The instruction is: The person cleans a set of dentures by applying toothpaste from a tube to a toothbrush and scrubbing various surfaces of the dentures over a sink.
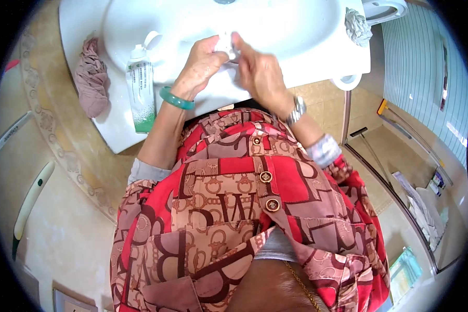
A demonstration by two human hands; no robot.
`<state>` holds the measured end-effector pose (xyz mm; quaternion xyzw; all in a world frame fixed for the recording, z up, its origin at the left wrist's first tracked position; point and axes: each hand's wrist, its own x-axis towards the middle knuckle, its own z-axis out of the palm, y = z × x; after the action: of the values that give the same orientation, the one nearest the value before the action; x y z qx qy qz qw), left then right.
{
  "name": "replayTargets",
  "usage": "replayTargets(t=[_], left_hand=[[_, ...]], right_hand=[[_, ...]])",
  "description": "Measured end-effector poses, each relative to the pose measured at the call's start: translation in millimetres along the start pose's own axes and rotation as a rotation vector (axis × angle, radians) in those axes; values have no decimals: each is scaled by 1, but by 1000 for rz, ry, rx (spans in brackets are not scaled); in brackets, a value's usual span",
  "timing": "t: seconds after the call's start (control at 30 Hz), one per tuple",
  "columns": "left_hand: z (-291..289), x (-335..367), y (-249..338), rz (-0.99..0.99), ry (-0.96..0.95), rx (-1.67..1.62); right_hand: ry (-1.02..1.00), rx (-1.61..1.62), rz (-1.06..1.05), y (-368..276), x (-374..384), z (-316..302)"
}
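Observation:
Over the front rim of a white washbasin [317,61], my two hands work close together. My left hand [202,63], below a green bangle, is closed on a small white, wet-looking thing [225,47] whose kind I cannot make out. My right hand [262,77], with a metal watch at its wrist, is against that thing's right side; its fingers are curled and partly blurred. Left of my left hand lies a white and green squeeze bottle [141,93] with its flip cap raised.
A twisted mauve cloth [91,80] lies on the basin's left edge, and a crumpled pale cloth [358,27] on its right edge. At right, a long-handled squeegee [372,151] and an orange-ended pole [408,127] stand by a ribbed panel. A metal drain [224,1] shows at the top.

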<state>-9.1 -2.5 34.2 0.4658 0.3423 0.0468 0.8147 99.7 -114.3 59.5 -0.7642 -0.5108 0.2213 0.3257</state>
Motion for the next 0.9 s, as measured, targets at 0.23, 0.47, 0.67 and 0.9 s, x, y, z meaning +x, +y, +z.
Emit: replayTargets(t=[0.23, 0.47, 0.67, 0.9], left_hand=[[6, -3, 10, -20, 7, -48], [8, -1, 12, -87, 11, -107], [12, -3, 8, -32, 78, -7], [14, -2, 3, -24, 82, 50]], right_hand=[[-109, 465, 385, 10, 7, -12], [-169, 460, 337, 16, 5, -14], [-64, 56, 29, -9, -17, -16], [-40, 70, 67, -10, -4, -4]])
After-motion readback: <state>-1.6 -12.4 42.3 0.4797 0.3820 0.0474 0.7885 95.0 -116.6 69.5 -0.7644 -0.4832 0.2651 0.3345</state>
